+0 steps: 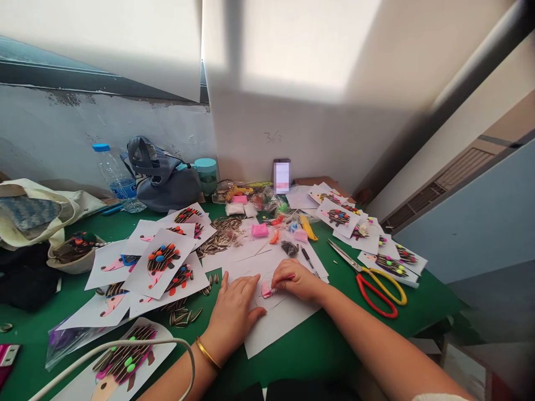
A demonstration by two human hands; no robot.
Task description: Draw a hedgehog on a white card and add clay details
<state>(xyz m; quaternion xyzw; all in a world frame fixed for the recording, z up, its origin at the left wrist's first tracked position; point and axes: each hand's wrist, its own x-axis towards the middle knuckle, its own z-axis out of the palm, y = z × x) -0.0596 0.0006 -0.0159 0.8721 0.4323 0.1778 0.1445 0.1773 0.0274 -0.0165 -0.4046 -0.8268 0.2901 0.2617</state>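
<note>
My left hand (236,303) lies flat on a white sheet of paper (263,340), fingers spread and thumb toward the middle. A gold bangle (208,352) is on that wrist. On the sheet, a flattened patch of pink modelling clay (266,288) sits within a faint drawn outline. My right hand (295,280) is closed in a pinch at the right edge of this clay. A thin pink stick-like tool (290,277) shows between its fingers, mostly hidden by them. A black pen (309,260) and a dark clay lump (290,248) lie just beyond.
Scissors (368,278) lie open at right. Hedgehog pictures with seeds (163,262) are piled at left, and more pictures (359,228) at right. Sunflower seeds (219,236), pink clay (259,230), a phone (282,177), a bag (167,181) and a bottle (117,178) stand behind. A white cable (125,341) crosses in front.
</note>
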